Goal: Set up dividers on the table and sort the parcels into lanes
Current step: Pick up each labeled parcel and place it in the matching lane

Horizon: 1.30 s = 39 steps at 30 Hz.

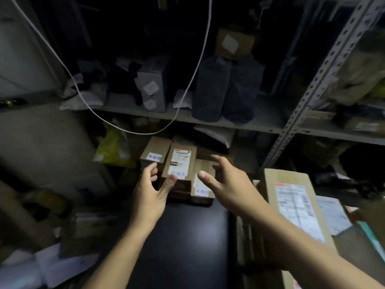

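Three small brown cardboard parcels with white labels sit packed together at the far end of the dark table (183,236): a left parcel (155,150), a middle parcel (180,161) and a right parcel (203,185). My left hand (150,195) is open, its fingers spread around the near left side of the middle parcel, the thumb close to its label. My right hand (227,184) is open above the right parcel, fingers spread, holding nothing. No divider is recognisable in the dim light.
A long labelled cardboard box (295,207) lies to the right of the table. Metal shelving (229,122) behind holds bags and boxes. A white cable (145,133) droops over the parcels. A yellow bag (112,151) lies left of them. More boxes lie at lower left.
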Available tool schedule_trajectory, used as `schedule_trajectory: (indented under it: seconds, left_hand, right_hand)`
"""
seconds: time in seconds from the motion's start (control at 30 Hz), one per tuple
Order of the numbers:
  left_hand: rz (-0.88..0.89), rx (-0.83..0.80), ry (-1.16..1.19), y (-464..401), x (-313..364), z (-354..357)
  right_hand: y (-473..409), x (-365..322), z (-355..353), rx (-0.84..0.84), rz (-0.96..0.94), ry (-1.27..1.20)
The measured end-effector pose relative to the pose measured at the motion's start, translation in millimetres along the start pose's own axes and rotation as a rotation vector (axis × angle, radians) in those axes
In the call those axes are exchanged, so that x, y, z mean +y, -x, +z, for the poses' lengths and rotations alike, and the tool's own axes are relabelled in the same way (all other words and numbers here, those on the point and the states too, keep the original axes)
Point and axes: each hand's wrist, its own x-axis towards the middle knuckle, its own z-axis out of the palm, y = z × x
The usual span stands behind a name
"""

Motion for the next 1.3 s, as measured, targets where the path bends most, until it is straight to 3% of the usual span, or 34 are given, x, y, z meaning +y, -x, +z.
schedule_trajectory:
  seconds: [0.2,0.43,0.77,1.0,1.3]
  left_hand:
    - [-0.246,-0.084,0.002,-89.8,-85.1,24.6]
    - [-0.405,-0.211,-0.079,-127.3,-142.9,55.2]
    - [-0.308,-0.195,0.033,-96.6,-132.4,60.7]
    - [-0.217,-0.126,0.164,-18.5,-72.7,38.6]
    - [0.057,-0.055,0.252,87.7,20.1,13.9]
  right_hand:
    - [-93.4,37.1,97.5,-0.157,0.379,-0.034]
    - [-131.4,65.9,166.1,-0.147,0.577,-0.179]
    - [-102.6,66.7,168.3,0.108,0.575,-0.558]
    - [-31.4,43.9,117.6,0.235,0.448,-0.566]
    - [83.4,20.8,34.8,0.292,0.278,-0.558]
